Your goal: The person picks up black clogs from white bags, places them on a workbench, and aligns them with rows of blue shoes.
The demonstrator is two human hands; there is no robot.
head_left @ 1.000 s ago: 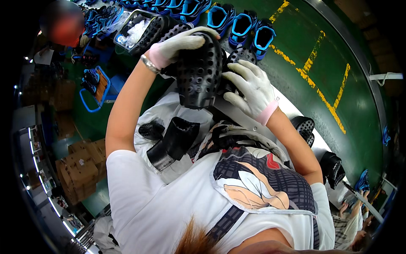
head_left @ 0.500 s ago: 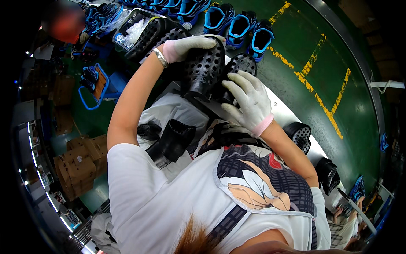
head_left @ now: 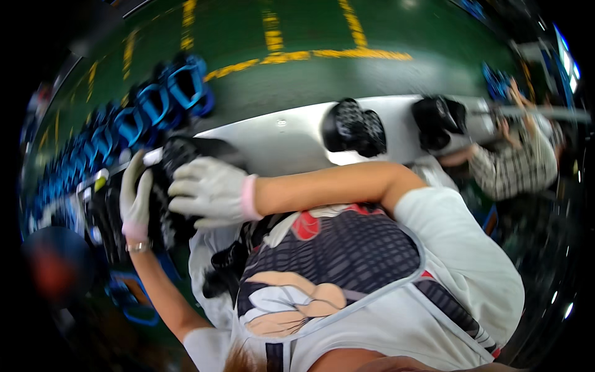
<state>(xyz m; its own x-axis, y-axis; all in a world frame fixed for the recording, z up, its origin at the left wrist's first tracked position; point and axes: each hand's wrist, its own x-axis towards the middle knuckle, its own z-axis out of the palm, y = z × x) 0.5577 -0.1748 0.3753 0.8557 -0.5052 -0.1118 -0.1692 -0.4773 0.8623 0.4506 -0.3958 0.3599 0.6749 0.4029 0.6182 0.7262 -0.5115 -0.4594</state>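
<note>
Here, a black perforated clog (head_left: 166,204) is held between two gloved hands at the left of the view, just in front of the person's chest. It is gripped by the right hand (head_left: 207,192), whose light-grey glove with a pink cuff is laid over the shoe's near side with the fingers curled around it. Its far side is braced by the left hand (head_left: 135,201), whose fingers are extended and pressed flat against the shoe; a bracelet (head_left: 137,247) is worn at that wrist. Just beyond the clog, a row of blue clogs (head_left: 155,105) is seen along the edge of a white conveyor (head_left: 279,139). Further along the conveyor, well apart from the hands, two more pairs of black clogs (head_left: 354,127) are set. Beyond the conveyor, a green floor with yellow lines (head_left: 297,56) is visible, and a co-worker in a checked shirt (head_left: 517,161) is seen at the right.
</note>
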